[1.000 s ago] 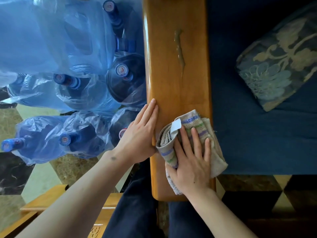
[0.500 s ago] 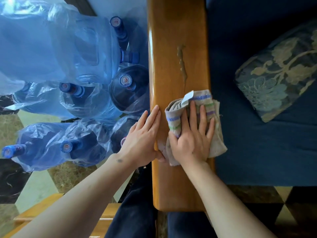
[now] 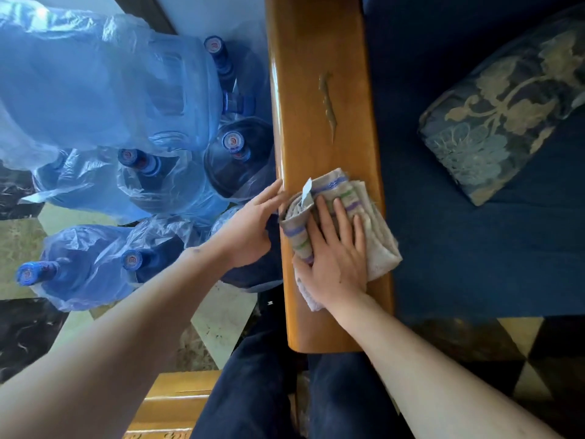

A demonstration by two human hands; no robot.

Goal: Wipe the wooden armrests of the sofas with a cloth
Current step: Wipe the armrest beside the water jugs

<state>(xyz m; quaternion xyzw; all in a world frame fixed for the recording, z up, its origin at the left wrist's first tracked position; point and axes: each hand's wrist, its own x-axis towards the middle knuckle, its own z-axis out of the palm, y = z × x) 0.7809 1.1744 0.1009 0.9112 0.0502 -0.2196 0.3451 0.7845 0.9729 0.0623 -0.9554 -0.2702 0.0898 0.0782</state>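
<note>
Left of my armrest (image 3: 319, 147): bagged blue water jugs (image 3: 133, 90), contents unclear. Striped, folded cloth (image 3: 335, 217) under my flat right hand (image 3: 335, 261); left hand (image 3: 250, 229) flat, fingers straight, against the edge.

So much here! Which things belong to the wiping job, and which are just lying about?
In the job: cloth, wooden armrest, right hand pressing the cloth, left hand at the armrest's edge.

Just lying about: bagged water bottles, patterned cushion, blue sofa seat.

Single head view looks steeply down, close above the armrest (image 3: 319, 128); floor (image 3: 19, 245) at left.
</note>
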